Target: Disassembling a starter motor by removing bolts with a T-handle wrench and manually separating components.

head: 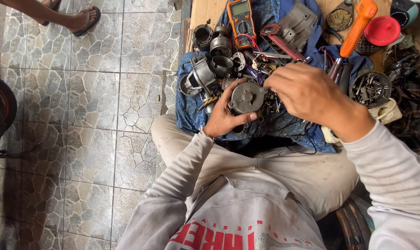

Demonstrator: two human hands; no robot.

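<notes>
Left hand (225,115) grips round grey motor housing (247,97); right hand (307,92), fingers curled, touches its right edge over blue cloth (191,115).

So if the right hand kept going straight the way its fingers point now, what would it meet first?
The right hand points left toward the round grey metal part held by the left hand. It would probably meet that part first; its fingertips already look almost on it, though depth is unclear.
</notes>
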